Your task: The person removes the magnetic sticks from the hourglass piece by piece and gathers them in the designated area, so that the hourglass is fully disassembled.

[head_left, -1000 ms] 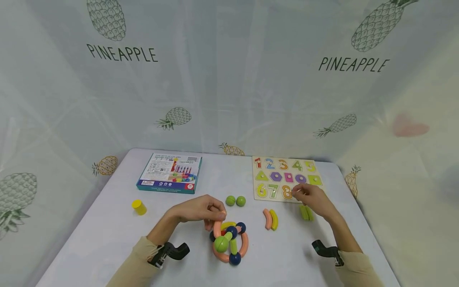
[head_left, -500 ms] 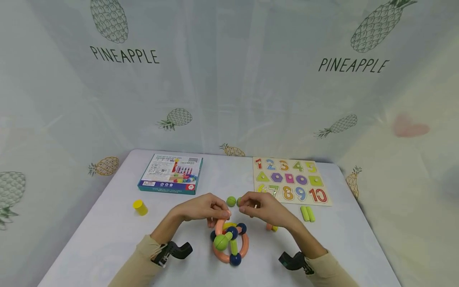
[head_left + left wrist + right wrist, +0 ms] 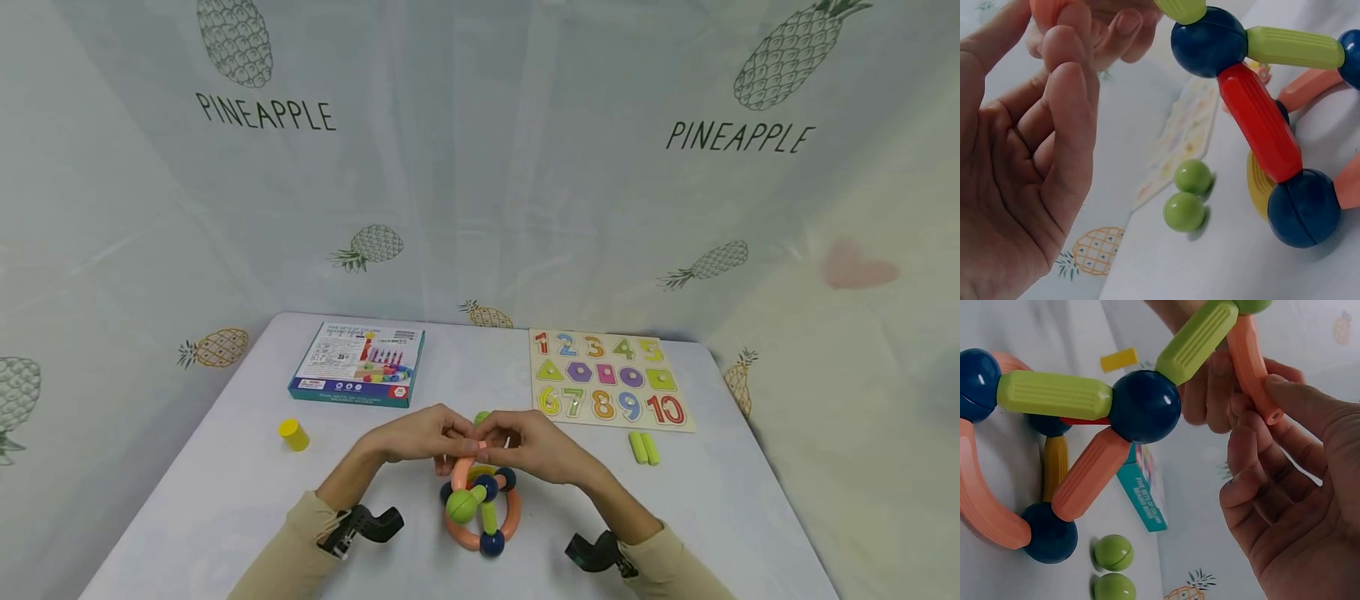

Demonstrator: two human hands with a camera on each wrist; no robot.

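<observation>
A magnetic ball-and-stick structure stands on the table, with dark blue balls (image 3: pixel 1146 407), salmon, lime, red (image 3: pixel 1260 122) and yellow sticks. On its near upper side is a lime ball (image 3: pixel 461 507). From that ball a curved salmon stick (image 3: pixel 1250 362) rises. My left hand (image 3: pixel 420 435) pinches this stick near its upper end. My right hand (image 3: pixel 534 448) meets it there, thumb and fingers on the same tip. In the right wrist view the stick's end face shows a small hole, with no ball on it. Two loose green balls (image 3: pixel 1185 211) lie behind the hands.
A boxed set (image 3: pixel 356 364) lies at the back left, a number puzzle board (image 3: pixel 611 379) at the back right. Two lime sticks (image 3: pixel 643 447) sit before the board. A yellow cylinder (image 3: pixel 293 434) stands at left. A pineapple-print curtain hangs behind.
My right hand has come left from the puzzle board to the salmon stick's upper end, where it now touches beside the left hand. My left hand has stayed almost still.
</observation>
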